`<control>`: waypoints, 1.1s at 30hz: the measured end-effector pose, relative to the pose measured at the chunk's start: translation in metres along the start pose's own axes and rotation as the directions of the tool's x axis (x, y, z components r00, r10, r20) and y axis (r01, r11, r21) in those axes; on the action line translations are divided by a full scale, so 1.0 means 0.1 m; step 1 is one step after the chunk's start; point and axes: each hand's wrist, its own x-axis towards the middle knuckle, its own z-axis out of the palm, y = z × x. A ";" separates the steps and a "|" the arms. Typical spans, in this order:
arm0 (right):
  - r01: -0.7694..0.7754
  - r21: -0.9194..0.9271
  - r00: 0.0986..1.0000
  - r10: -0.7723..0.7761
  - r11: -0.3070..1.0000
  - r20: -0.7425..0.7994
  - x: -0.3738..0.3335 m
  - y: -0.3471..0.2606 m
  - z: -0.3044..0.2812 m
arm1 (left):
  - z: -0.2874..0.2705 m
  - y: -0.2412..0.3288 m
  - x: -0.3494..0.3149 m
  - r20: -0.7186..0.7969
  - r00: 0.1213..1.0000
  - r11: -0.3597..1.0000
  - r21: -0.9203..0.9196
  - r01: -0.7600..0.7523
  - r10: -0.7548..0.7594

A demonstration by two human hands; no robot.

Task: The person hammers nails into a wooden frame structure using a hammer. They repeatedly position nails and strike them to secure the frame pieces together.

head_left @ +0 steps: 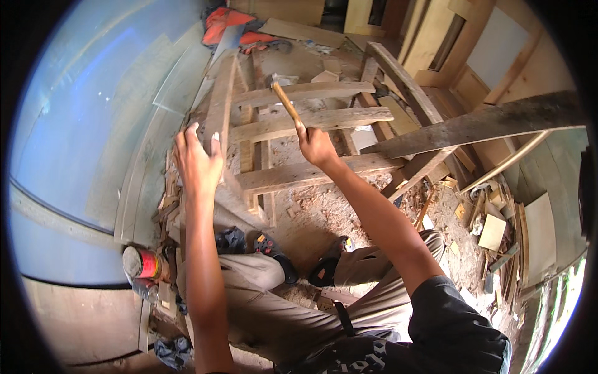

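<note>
My right hand [317, 147] is closed round the wooden handle of a hammer [288, 105]. The hammer's head points up and away, over the crosspieces of a rough wooden frame [311, 121]. To the left, my left hand [198, 163] is raised with its thumb and fingers apart, beside the frame's long side post [222, 103]. I cannot tell whether its fingertips touch the post. Several weathered crosspieces run rightward from that post. At the right, a long dark beam [479, 128] lies against the frame.
Wood chips and scraps [311, 215] cover the floor round my shoes. Offcuts [492, 230] pile up at the right. A large blue-grey panel [81, 143] stands at the left, near a can with a red label [142, 263]. Orange cloth [230, 28] lies at the back; wooden door panels [448, 43] stand far right.
</note>
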 end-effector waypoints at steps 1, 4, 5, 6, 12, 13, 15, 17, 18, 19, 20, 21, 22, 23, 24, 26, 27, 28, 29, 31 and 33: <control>-0.038 -0.001 0.999 0.038 0.999 0.015 -0.03 0.17 -0.08 | -0.05 0.19 0.03 -0.079 0.992 0.992 -0.072 -0.102 0.096; -0.195 0.037 0.981 0.195 0.980 -0.006 -0.07 0.68 -0.21 | 0.03 0.73 0.03 0.051 0.980 0.901 -0.405 -0.153 0.190; -0.224 0.063 0.974 0.226 0.973 -0.025 -0.12 0.65 -0.29 | 0.15 0.85 0.05 0.130 0.965 0.863 -0.485 -0.137 0.226; -0.198 0.084 0.973 0.206 0.977 -0.104 -0.14 0.78 -0.34 | 0.36 1.02 0.08 0.191 0.946 0.857 -0.497 -0.137 0.262; -0.171 0.029 0.952 0.173 0.985 -0.254 -0.14 1.14 -0.60 | 2.15 1.14 0.33 0.655 0.684 0.939 -0.128 -0.318 0.321; -0.121 -0.039 0.953 0.105 0.992 -0.285 -0.12 1.30 -0.64 | 2.38 1.18 0.34 0.715 0.621 0.926 -0.100 -0.363 0.321; -0.197 -0.108 0.952 0.164 0.975 -0.258 -0.11 1.42 -0.76 | 2.81 1.21 0.30 0.746 0.567 0.916 -0.148 -0.372 0.350; -0.214 -0.064 0.941 0.188 0.975 -0.280 -0.08 1.29 -0.80 | 3.13 1.06 0.24 0.756 0.553 0.923 -0.175 -0.343 0.349; -0.182 -0.057 0.930 0.153 0.982 -0.333 -0.10 1.27 -0.91 | 3.09 1.24 0.19 0.837 0.474 0.949 -0.152 -0.277 0.272; -0.144 -0.050 0.919 0.114 0.988 -0.378 -0.11 1.18 -1.00 | 3.16 1.23 0.13 0.790 0.532 0.944 -0.174 -0.279 0.303; -0.103 -0.034 0.905 0.080 0.994 -0.417 -0.10 1.05 -1.08 | 3.21 1.18 0.09 0.744 0.585 0.940 -0.184 -0.287 0.324; -0.136 0.001 0.911 0.126 0.991 -0.392 -0.05 0.96 -1.21 | 3.21 1.20 0.04 0.741 0.580 0.935 -0.196 -0.295 0.338; -0.161 0.014 0.913 0.154 0.987 -0.379 -0.05 1.02 -1.17 | 3.20 1.21 0.01 0.739 0.576 0.931 -0.204 -0.303 0.350; -0.161 0.024 0.912 0.158 0.987 -0.377 0.01 1.07 -1.16 | 3.21 1.26 0.08 0.718 0.594 0.927 -0.207 -0.314 0.362; -0.171 0.032 0.911 0.171 0.985 -0.375 0.03 1.10 -1.14 | 3.21 1.28 0.11 0.729 0.585 0.929 -0.207 -0.308 0.356; -0.258 0.127 0.916 0.284 0.958 -0.285 0.08 1.22 -1.04 | 3.17 1.33 0.15 0.750 0.564 0.933 -0.211 -0.293 0.347; -0.270 0.028 0.935 0.269 0.962 -0.232 0.14 1.23 -1.04 | 3.16 1.31 0.16 0.779 0.535 0.939 -0.203 -0.277 0.326; -0.275 -0.072 0.950 0.260 0.959 -0.175 0.17 1.24 -1.03 | 3.13 1.29 0.17 0.808 0.505 0.946 -0.194 -0.261 0.305; -0.199 -0.151 0.947 0.151 0.968 -0.284 0.18 1.30 -0.92 | 3.15 1.34 0.23 0.824 0.489 0.952 -0.186 -0.245 0.287; -0.255 -0.068 0.918 0.219 0.965 -0.332 0.21 1.19 -0.79 | 3.11 1.31 0.24 0.807 0.509 0.947 -0.183 -0.266 0.299; -0.301 -0.115 0.917 0.254 0.947 -0.306 0.25 1.26 -0.82 | 3.06 1.39 0.25 0.804 0.510 0.946 -0.198 -0.256 0.306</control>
